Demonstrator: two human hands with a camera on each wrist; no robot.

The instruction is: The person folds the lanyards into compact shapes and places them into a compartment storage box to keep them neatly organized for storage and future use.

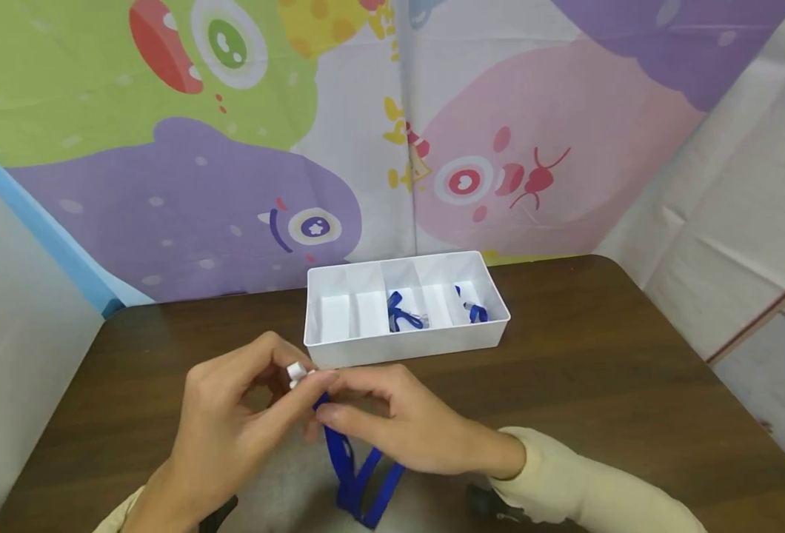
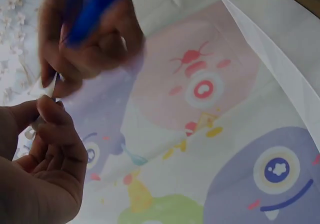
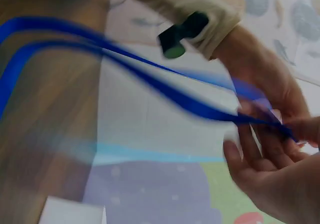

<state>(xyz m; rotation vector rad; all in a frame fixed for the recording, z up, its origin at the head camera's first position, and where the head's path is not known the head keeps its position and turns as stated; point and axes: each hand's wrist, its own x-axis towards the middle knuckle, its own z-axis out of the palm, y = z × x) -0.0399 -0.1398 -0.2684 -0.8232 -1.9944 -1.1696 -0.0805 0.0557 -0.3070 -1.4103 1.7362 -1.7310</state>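
A blue lanyard hangs in a loop from both hands, low over the front of the table. My left hand pinches its end by a small white plastic fitting, which pokes up between thumb and forefinger. Close beside it, my right hand grips the blue strap between thumb and fingers, the two hands' fingertips almost meeting. In the right wrist view the strap runs from the hands out to the left as two bands. Fingers partly cover the fitting.
Behind the hands, a white divided box stands on the brown table. One compartment holds a blue lanyard with a clear piece; the rightmost holds another blue strap. A cartoon-printed cloth hangs behind the table.
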